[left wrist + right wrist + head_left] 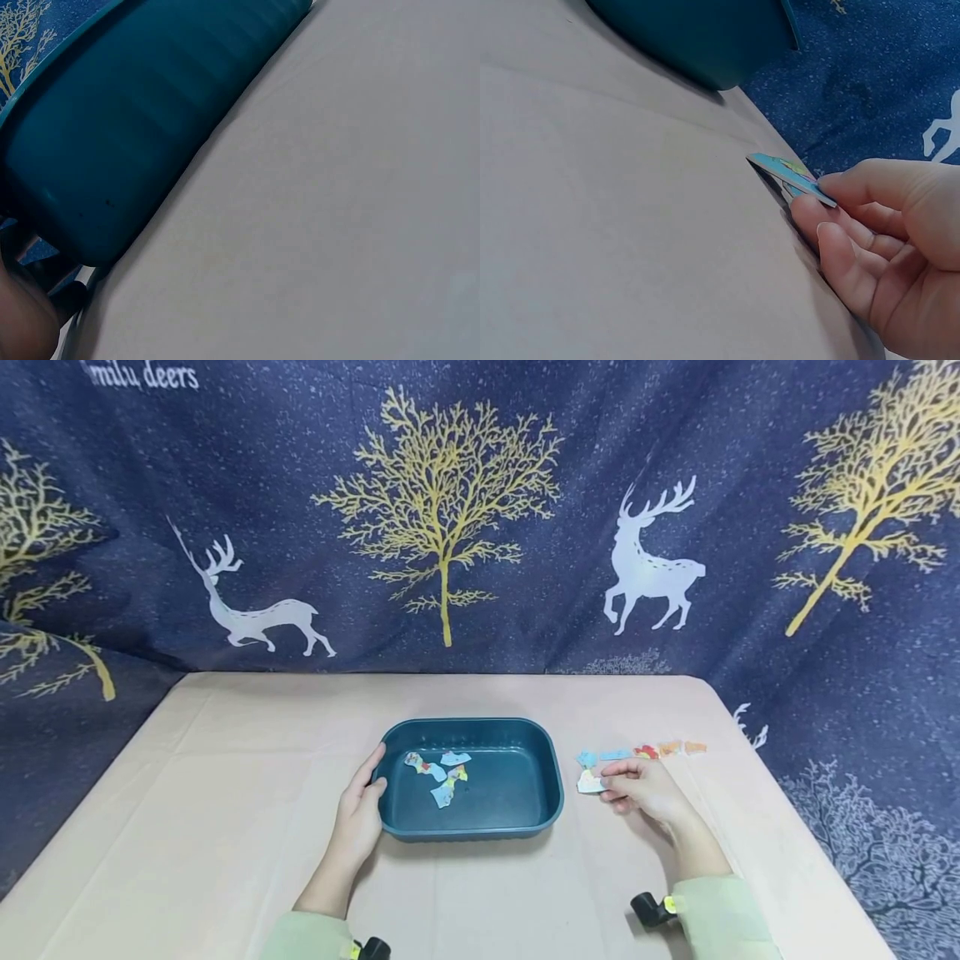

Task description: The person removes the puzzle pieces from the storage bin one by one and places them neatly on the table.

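A dark teal tray (510,793) sits mid-table with several small printed puzzle pieces (444,795) lying toward its left side. At the tray's left end my left hand (358,818) grips the wall, thumb at the rim; the left wrist view shows fingers (71,296) by the tray's lower corner. To the right of the tray, my right hand (647,789) pinches a thin light-blue puzzle piece (795,178) between thumb and fingers, low over the table. Just beyond that hand, several more pieces, including a red one (646,751) and an orange one (695,747), form a row.
A pale cloth covers the table (247,793). Behind it hangs a dark blue curtain (495,635) printed with white deer and yellow trees. Black wrist cameras (651,910) stick out beside the light green sleeves (723,914).
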The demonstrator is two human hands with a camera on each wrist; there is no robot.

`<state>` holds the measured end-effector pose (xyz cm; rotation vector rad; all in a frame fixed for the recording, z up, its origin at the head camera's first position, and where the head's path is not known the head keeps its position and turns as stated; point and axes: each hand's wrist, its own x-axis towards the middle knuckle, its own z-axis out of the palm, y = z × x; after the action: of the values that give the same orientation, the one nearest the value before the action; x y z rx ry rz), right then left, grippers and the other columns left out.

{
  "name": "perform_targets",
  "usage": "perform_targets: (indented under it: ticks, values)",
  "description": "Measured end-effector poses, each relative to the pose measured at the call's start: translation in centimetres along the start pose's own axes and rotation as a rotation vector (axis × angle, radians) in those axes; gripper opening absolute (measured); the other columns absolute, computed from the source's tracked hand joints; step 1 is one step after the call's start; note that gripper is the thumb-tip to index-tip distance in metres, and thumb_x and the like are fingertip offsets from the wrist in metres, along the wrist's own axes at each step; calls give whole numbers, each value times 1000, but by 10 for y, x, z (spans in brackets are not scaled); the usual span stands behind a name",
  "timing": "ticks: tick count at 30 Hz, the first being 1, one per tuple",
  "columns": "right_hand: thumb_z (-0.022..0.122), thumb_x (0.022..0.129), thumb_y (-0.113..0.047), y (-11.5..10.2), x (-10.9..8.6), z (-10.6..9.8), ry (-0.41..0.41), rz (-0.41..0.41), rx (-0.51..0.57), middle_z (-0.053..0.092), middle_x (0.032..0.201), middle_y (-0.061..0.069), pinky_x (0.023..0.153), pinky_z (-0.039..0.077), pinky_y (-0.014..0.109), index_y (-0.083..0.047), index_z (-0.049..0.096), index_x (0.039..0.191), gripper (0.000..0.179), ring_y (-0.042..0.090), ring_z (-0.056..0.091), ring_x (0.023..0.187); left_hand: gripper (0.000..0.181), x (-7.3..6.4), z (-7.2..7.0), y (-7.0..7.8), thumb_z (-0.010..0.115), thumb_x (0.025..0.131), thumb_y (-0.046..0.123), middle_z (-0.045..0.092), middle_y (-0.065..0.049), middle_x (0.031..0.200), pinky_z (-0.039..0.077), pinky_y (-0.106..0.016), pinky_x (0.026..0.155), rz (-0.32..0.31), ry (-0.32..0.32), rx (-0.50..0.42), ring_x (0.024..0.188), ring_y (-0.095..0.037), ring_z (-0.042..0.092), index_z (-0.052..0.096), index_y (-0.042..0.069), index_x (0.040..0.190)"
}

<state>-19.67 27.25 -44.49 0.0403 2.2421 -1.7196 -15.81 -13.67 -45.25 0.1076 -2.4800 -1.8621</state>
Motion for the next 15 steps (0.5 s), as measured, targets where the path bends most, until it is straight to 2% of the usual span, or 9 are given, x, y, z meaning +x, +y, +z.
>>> perform_targets:
  ticks: [15]
  values:
    - [62,87,-5,0,1,0,41,4,-68,69,75,2,56,58,24,17,54,107,31,9,66,65,49,1,0,-2,32,101,11,26,1,156,14,-45,121,12,5,-13,147,-22,16,31,20,149]
